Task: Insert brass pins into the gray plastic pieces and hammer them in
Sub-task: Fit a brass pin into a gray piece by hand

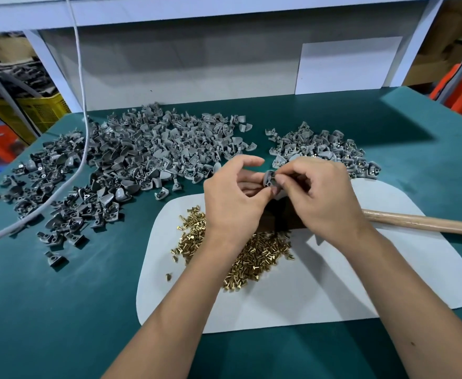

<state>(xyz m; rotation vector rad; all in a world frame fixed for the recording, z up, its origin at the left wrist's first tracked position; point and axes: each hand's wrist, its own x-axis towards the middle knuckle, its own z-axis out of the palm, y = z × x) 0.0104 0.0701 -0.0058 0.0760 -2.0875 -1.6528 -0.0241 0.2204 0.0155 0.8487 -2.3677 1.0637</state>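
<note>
Pinching one gray plastic piece (pixel 268 178) between them, the left hand (pixel 232 198) and right hand (pixel 322 198) hover above the white mat (pixel 361 283); each grip is narrow, fingertips closed on the piece. Whether a pin is in it cannot be told. Below the wrists lies one heap of brass pins (pixel 254 258), too many to count. Two piles of gray pieces sit on the green tabletop (pixel 60 310): a large pile (pixel 131 160) at left, a smaller pile (pixel 325 149) at right. One wooden handle (pixel 421 222) rests at right.

Bright even overhead light, soft shadows beneath both forearms, sharp centre, wide-angle bending at the edges
</note>
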